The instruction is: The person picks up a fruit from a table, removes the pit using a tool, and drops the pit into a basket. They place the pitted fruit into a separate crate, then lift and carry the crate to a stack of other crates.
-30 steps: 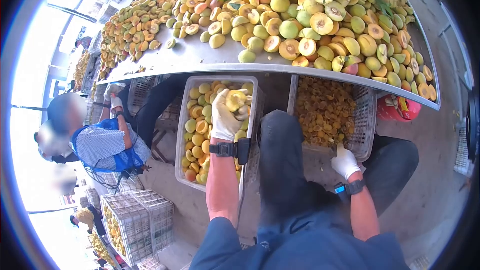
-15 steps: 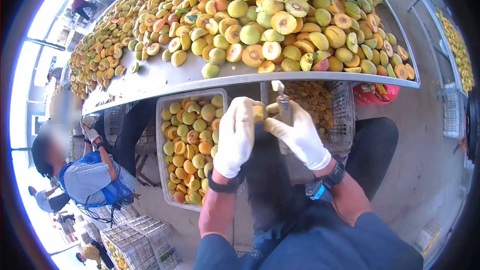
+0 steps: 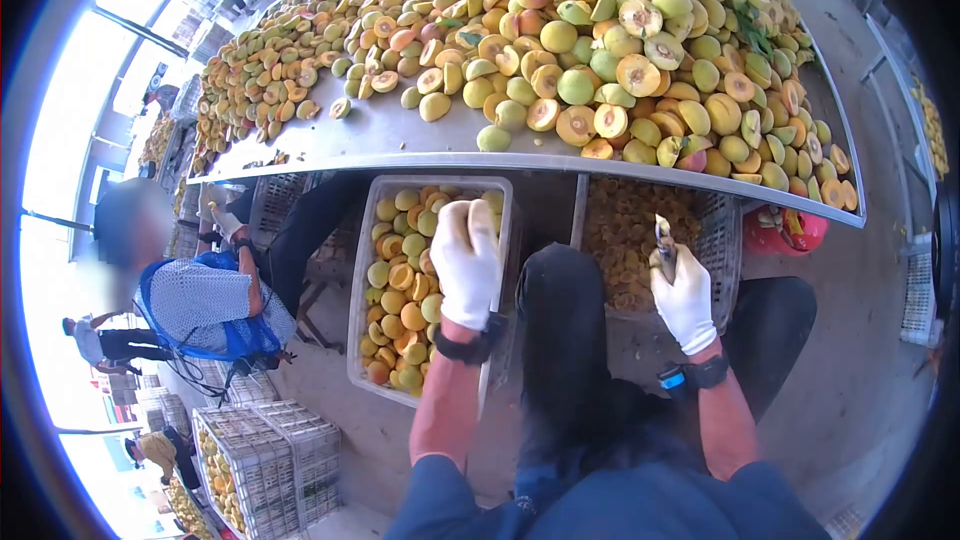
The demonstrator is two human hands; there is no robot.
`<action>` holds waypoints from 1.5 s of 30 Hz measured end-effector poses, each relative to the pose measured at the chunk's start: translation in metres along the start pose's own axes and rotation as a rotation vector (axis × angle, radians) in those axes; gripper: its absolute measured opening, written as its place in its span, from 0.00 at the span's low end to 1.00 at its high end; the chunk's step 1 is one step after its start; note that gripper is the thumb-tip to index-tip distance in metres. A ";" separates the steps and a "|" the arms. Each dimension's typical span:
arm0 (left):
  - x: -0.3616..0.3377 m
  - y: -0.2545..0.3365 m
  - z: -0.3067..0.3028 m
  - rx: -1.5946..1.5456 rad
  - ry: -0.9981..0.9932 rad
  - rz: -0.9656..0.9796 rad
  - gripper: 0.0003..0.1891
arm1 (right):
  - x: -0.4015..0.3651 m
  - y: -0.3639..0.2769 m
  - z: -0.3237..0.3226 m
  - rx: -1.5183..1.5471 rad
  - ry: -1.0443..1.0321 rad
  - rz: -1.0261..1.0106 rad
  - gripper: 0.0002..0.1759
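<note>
My left hand (image 3: 466, 265), in a white glove, is over the right side of a plastic crate (image 3: 362, 340) of yellow-green peach halves (image 3: 405, 280). Its fingers are stretched forward, and no fruit shows in them, though the fingertips' undersides are hidden. In my gloved right hand (image 3: 684, 290) is a small metal pitting tool (image 3: 664, 238), held upright with pale pulp at its tip. Below that hand stands a second crate (image 3: 716, 240) with brownish scraps and pits (image 3: 630, 230). A metal table (image 3: 390, 135) heaped with halved peaches (image 3: 640, 75) runs in front of me.
A co-worker in a blue mesh vest (image 3: 215, 305) sits at the left. Stacked white crates (image 3: 275, 465) stand at the lower left. A red container (image 3: 785, 230) is under the table's right end. My knees flank the scrap crate.
My hands have moved apart. The left, which held a piece of peach against the tool, has gone left over the peach crate. The right has moved right with the tool. The view has shifted.
</note>
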State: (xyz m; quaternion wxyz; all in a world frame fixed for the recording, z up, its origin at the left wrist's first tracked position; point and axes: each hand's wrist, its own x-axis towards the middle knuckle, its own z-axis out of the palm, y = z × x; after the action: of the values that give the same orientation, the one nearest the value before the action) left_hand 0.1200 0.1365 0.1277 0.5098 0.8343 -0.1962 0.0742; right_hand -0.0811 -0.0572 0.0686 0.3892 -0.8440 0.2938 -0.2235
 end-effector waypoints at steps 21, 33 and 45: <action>0.053 -0.203 0.078 0.903 -0.047 0.048 0.09 | -0.053 0.086 0.000 -0.228 -0.147 0.086 0.07; 0.087 -0.201 0.085 0.832 -0.335 -0.065 0.11 | -0.062 0.078 -0.002 -0.189 -0.241 0.129 0.09; 0.042 -0.222 0.068 0.551 0.102 0.115 0.13 | -0.056 0.084 0.012 -0.172 -0.246 0.155 0.07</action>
State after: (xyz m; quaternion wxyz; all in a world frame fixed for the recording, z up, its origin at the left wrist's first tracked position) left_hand 0.2426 0.1560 -0.0729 0.2679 0.9242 -0.1896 0.1951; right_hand -0.1417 -0.0575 -0.0132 0.3645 -0.8700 0.3263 -0.0615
